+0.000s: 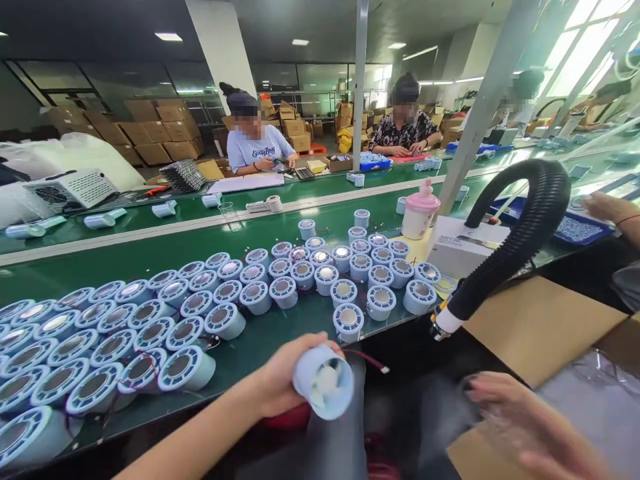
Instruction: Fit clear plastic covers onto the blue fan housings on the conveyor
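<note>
My left hand point(285, 373) is wrapped around a light-blue fan housing point(327, 390), its open end tilted towards me. White blades show inside the housing, and a thin red-and-black wire with a white plug point(384, 369) trails out behind it. At the lower right, my right hand point(530, 420) is smeared by motion above a cardboard box point(545, 327). A see-through blur lies by its fingers, and I cannot make out whether they hold anything. Beyond my left hand, several similar blue housings point(187, 368) stand in rows on the green conveyor belt point(280, 327), their round metallic discs facing up.
A black flexible hose point(525, 220) arches from a white box point(457, 243) on the right. Near it stands a pink-lidded cup point(421, 210). Co-workers sit across the belt, and another person's hand point(613, 208) reaches in at right. A metal post point(480, 127) rises beside the cup.
</note>
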Demonstrator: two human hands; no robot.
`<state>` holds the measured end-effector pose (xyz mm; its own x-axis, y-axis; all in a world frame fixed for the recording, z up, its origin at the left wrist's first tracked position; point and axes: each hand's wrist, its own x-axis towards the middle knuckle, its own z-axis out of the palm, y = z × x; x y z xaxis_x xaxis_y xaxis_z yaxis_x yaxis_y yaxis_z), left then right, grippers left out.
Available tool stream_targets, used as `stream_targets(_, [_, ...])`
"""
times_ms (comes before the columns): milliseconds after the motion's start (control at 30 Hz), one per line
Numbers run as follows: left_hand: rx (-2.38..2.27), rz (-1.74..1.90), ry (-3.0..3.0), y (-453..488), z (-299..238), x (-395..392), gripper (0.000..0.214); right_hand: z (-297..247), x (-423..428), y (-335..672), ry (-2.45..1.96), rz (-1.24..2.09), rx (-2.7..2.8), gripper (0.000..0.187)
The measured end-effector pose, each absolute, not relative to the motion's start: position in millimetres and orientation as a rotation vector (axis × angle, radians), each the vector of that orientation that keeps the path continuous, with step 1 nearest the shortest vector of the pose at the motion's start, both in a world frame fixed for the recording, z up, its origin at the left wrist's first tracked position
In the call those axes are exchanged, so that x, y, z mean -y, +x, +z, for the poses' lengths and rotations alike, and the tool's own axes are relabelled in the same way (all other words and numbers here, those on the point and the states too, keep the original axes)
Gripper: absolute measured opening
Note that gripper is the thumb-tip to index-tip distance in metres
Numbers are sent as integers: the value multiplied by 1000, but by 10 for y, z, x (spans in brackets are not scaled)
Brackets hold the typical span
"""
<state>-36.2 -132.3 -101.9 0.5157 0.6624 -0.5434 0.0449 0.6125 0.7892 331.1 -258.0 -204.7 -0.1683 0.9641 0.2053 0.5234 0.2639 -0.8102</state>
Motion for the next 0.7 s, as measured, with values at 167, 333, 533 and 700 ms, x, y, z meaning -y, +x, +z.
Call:
stream_targets(167, [-849, -11, 1211, 9, -1292, 1490, 34, -1568, 2418, 2186, -1124, 23, 2352, 59])
stream_targets(333, [-833, -1, 1494, 26, -1228, 1544, 15, -1582, 2318, 1968, -1366, 62, 2334, 49])
stream_targets(533, [-973, 288, 1925, -25, -1188, 1672, 17, -1579, 2318, 2037, -1456, 874, 2072, 17])
stream_targets(700, [-938, 483, 1863, -45, -1363, 1703, 59, -1498, 2307, 2048, -1379, 1089, 1766, 24])
